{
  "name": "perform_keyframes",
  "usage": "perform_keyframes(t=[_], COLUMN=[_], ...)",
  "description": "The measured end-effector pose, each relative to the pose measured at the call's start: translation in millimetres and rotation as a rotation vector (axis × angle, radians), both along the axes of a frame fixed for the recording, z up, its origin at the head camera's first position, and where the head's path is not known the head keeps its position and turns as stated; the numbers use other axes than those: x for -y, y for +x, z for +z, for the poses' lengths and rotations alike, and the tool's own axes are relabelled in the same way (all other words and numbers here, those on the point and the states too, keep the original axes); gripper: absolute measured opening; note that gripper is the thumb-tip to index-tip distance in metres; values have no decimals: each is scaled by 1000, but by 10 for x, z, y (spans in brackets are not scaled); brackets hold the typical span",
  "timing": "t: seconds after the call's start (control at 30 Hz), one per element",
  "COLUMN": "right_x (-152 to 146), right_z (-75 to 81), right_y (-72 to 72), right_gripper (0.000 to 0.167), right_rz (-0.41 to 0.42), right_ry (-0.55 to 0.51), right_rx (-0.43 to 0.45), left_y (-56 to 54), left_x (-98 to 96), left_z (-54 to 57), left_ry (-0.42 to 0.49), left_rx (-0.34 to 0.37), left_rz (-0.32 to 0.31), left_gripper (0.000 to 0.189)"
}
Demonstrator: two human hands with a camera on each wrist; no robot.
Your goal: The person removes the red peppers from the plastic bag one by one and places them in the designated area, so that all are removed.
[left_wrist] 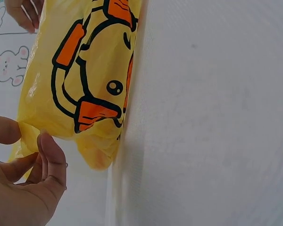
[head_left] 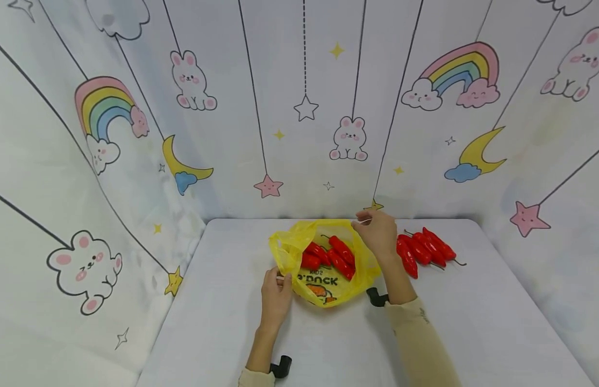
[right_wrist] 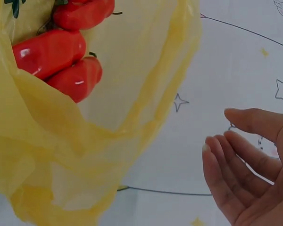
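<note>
Head view: translucent yellow plastic bag point(head_left: 320, 286) sat at 12 o'clock, glossy red peppers point(head_left: 340, 263) inside. Left hand point(head_left: 276, 296) pinched its rim at 8, probably propping it open; right hand point(head_left: 379, 234) hung at 2, fingers slack, empty. Loose red peppers point(head_left: 418, 251) lay at 3.

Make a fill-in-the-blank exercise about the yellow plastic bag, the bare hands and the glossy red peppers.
The ____ bare hand pinches the yellow plastic bag.
The other hand holds ____.
In the head view, the glossy red peppers lying directly on the white tabletop are to the bag's ____.
Missing words: left; nothing; right.
</note>
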State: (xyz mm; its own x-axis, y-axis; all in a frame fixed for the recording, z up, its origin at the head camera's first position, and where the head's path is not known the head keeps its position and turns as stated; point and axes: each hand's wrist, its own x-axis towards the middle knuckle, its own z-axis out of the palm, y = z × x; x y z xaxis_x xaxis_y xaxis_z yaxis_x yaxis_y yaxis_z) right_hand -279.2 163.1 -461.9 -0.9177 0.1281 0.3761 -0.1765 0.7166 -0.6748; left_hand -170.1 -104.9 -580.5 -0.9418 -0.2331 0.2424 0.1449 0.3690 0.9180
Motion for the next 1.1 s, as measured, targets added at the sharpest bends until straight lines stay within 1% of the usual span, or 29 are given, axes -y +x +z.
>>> perform_keyframes(t=[0.17,0.3,0.43,0.6,0.7,0.87,0.97,1.1], right_x=[138,269,371,451,475,480,479,479], right_z=[-61,-165,-252,-321,-364,-456,-505,-538], right_y=[6,-9,-22,-38,-57,-78,-78,-75], right_gripper=[24,25,26,27,31,39,43,47], right_rz=[41,79,85,100,92,85,84,67], right_ry=[32,74,95,111,136,165,175,202], right_rx=[42,120,186,223,280,382,406,422], left_y=[-1,3,5,2,-2,12,22,9], left_x=[10,20,23,25,24,16,11,9], left_z=[6,9,10,10,-4,9,27,27], left_ry=[-5,-18,-14,-14,-16,-10,-10,-15], left_rx=[0,9,10,-3,-12,-8,-5,-15], left_rz=[-4,6,4,6,5,1,-1,0], left_gripper=[29,28,28,28,27,28,28,27])
